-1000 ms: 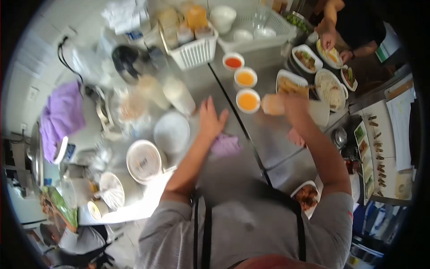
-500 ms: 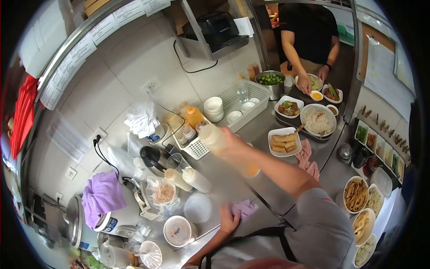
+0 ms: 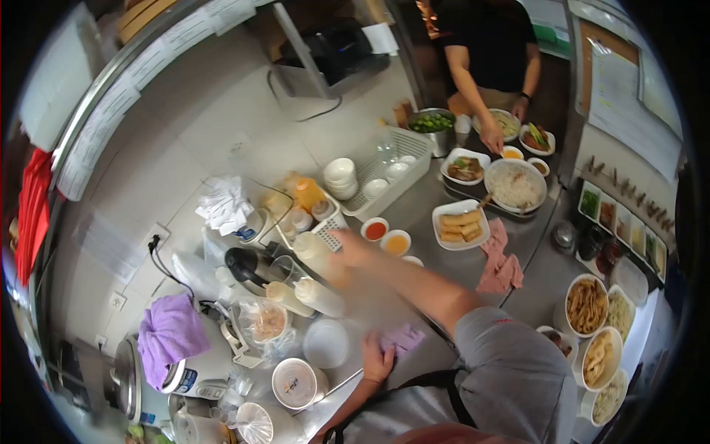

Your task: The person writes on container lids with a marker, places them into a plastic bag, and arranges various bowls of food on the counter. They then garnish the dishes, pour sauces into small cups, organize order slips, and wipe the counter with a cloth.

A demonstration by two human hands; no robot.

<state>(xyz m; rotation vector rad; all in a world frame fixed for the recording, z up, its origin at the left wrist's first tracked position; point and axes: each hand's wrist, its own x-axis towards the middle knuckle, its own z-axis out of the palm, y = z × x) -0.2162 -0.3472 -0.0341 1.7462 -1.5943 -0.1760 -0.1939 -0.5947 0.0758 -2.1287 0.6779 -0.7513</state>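
My right hand [image 3: 347,250] is closed around a pale, creamy squeeze bottle [image 3: 312,251], slightly blurred, beside the white basket [image 3: 329,235] of sauce bottles. Two more squeeze bottles, one white [image 3: 319,296] and one cream-coloured [image 3: 290,297], stand just in front of it. Small bowls of red sauce [image 3: 375,229] and orange sauce [image 3: 396,243] sit right of this hand, with another bowl partly hidden by my forearm. Lower down, my left hand [image 3: 378,358] lies on the counter with its fingers stretched out, against a folded purple cloth [image 3: 404,340].
Across the pass, a co-worker's hand [image 3: 491,138] touches a small bowl of yellow sauce [image 3: 512,152]. Nearby are a rice bowl [image 3: 518,186], a dish of fried rolls [image 3: 460,226] and a pink cloth [image 3: 501,260]. Lidded tubs [image 3: 299,381] stand by my left arm.
My right hand has moved left and down with the squeeze bottle, toward the other bottles. The small sauce bowls have come into view. My left hand stays beside the purple cloth.
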